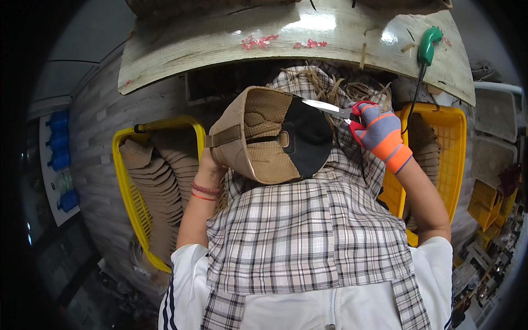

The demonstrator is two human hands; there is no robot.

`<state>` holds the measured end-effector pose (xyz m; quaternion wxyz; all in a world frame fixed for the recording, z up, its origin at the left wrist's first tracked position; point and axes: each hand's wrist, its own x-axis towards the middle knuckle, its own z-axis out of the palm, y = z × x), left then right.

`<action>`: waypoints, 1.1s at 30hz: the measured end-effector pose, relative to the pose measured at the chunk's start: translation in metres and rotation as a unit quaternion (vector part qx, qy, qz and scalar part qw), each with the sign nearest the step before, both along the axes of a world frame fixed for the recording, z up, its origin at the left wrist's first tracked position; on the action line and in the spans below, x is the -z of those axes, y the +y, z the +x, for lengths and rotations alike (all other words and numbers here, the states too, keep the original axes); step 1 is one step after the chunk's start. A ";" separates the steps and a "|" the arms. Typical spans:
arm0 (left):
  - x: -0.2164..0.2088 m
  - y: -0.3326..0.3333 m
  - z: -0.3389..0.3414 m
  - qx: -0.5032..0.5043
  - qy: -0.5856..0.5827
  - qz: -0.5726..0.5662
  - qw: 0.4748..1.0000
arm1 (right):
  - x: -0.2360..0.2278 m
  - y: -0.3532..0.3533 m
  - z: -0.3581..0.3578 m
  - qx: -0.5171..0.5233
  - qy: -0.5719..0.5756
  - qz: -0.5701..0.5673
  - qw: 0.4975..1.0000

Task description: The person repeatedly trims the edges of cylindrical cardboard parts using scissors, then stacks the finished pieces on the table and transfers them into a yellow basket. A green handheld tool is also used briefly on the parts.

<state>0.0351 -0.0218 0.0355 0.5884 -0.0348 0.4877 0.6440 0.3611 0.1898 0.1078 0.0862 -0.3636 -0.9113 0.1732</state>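
Observation:
My left hand [210, 166] grips a tan sewn piece [234, 118] by its left side. It looks like a boot upper, open toward me, with quilted tan lining, a strip along its outside and a black panel [311, 137] at the right. A striped orange and grey glove covers my right hand [379, 129], which is closed around the red handles of the scissors [352, 114]. Their blades point left and lie along the upper edge of the black panel. Whether they touch the material I cannot tell. My left fingers are mostly hidden behind the piece.
Yellow baskets stand on both sides, the left basket [118, 159] with stacked tan pieces, the right basket [459, 165] with more. Ahead is a worn worktable [203, 52] bearing a green corded tool [428, 47]. Cut tan strips [357, 91] lie on my checked apron [275, 236].

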 end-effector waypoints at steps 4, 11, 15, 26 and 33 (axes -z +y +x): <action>-0.023 -0.003 -0.015 0.133 -0.024 -0.082 0.987 | -0.031 -0.032 -0.015 -0.033 -0.001 -0.131 0.991; -0.042 -0.003 -0.018 0.265 0.010 -0.123 0.956 | -0.042 -0.039 -0.039 -0.170 -0.236 -0.229 0.929; -0.035 -0.011 -0.009 0.192 0.015 -0.101 0.976 | -0.032 -0.046 -0.039 -0.192 -0.211 -0.211 0.935; -0.030 -0.018 -0.016 0.243 0.011 -0.109 0.964 | -0.029 -0.044 -0.022 -0.182 -0.155 -0.103 0.965; -0.028 -0.020 -0.017 0.217 -0.021 -0.120 0.969 | -0.032 -0.048 -0.036 -0.171 -0.125 -0.130 0.969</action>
